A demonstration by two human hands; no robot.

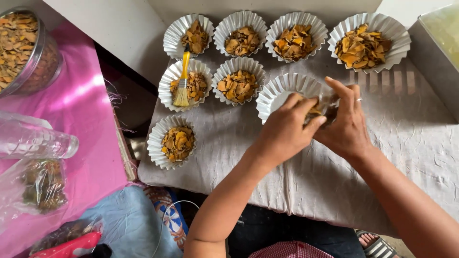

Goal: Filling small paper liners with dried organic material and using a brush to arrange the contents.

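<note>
My left hand and my right hand meet over a white fluted paper cup that looks empty. Together they grip a small clear container of orange-brown dried slices, tilted above the cup's right side. My right hand wears a ring. Several other white paper cups filled with the same dried slices stand on the grey cloth to the left and behind. A small yellow-handled brush lies across two of the left cups.
A large clear jar of dried slices stands at the top left on a pink cloth. A clear plastic tube, plastic bags and a red tool lie on the left. A box stands at the right edge.
</note>
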